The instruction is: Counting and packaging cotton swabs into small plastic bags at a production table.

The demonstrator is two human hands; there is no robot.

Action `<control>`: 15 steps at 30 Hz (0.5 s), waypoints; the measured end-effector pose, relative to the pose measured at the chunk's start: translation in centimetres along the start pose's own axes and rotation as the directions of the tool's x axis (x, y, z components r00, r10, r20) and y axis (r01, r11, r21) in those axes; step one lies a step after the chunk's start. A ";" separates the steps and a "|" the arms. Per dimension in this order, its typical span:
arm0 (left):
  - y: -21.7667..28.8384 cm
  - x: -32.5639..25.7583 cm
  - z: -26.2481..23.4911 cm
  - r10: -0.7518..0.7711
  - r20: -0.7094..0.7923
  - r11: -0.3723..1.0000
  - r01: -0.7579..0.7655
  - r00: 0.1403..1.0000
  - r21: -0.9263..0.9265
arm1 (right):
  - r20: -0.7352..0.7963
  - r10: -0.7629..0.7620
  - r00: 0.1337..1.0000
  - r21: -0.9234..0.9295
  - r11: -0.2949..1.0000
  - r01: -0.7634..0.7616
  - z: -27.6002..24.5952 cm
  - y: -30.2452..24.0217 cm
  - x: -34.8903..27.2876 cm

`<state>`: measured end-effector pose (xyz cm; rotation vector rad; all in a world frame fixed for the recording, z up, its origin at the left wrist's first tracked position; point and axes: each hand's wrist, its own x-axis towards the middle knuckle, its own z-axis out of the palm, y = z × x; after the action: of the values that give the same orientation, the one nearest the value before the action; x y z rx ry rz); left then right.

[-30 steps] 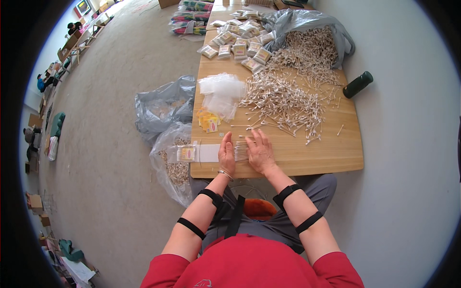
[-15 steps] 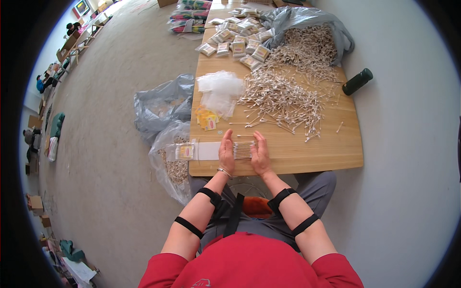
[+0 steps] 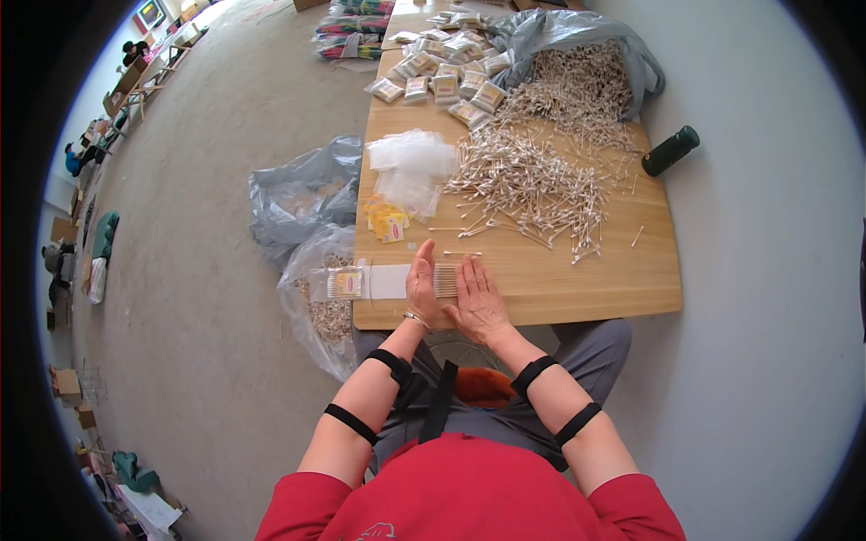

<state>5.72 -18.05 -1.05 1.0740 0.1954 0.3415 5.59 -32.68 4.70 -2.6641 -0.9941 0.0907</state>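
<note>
A row of cotton swabs (image 3: 445, 280) lies side by side on the wooden table (image 3: 577, 293) near its front edge. My left hand (image 3: 421, 283) stands on its edge at the row's left end, fingers stretched out. Flat over the row's right part rests my right hand (image 3: 479, 298), fingers extended and covering some swabs. Left of my left hand is a white strip (image 3: 389, 282), with a clear bag of swabs and a yellow label (image 3: 345, 282) at its far left end. One loose swab (image 3: 462, 253) lies just beyond the row.
A big heap of loose swabs (image 3: 532, 185) spills from a grey plastic bag (image 3: 550, 34). Filled packets (image 3: 445, 87), empty clear bags (image 3: 410, 162) and yellow cards (image 3: 389, 224) lie at the left. A dark green bottle (image 3: 670, 151) is at the right edge. Plastic bags (image 3: 311, 194) hang beside the table.
My right hand has turned from standing on edge at the row's right end to lying palm down over it. My left hand stays nearly in place.
</note>
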 end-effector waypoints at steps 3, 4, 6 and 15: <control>0.3 0.1 1.2 -0.042 0.037 0.998 0.041 0.998 0.042 | -0.009 0.068 0.998 -0.104 0.992 -0.068 0.2 0.2 0.4; 0.3 0.1 0.9 -0.042 0.037 0.998 0.040 0.998 0.044 | -0.009 0.067 0.998 -0.102 0.992 -0.068 0.1 0.1 0.4; 0.4 0.0 0.2 -0.132 0.080 0.900 0.153 0.988 -0.407 | 0.008 0.066 0.998 -0.051 0.997 -0.066 -0.1 -0.2 0.4; 0.2 0.3 0.6 -0.030 -0.016 0.999 0.031 0.999 0.043 | -0.028 0.022 0.999 -0.034 0.999 -0.023 0.3 -0.3 0.0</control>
<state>6.12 -18.36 -0.64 1.1107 0.2337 0.3198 5.38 -32.36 4.52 -2.7006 -0.9664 0.0417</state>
